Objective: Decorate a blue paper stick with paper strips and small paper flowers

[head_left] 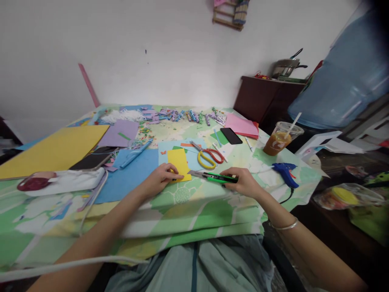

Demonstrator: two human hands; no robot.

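Observation:
My left hand (160, 178) has its fingers bent together on the lower left part of a small yellow card (179, 160), holding it against the table. The card lies partly over a light blue sheet. In my right hand (243, 182) is a green and black utility knife (216, 177), gripped by its handle. Its blade points left, and the tip is at the card's lower right edge; whether it touches the card I cannot tell. Just beyond the knife lie scissors (209, 156) with one red and one yellow handle loop.
A blue glue gun (285, 173) and an iced drink (278, 140) stand to the right. A black phone (231, 136) and pink sheets (241, 126) lie behind. To the left are a blue pen-like tool (136, 154), a large yellow board (57, 148) and a white power strip (65, 180).

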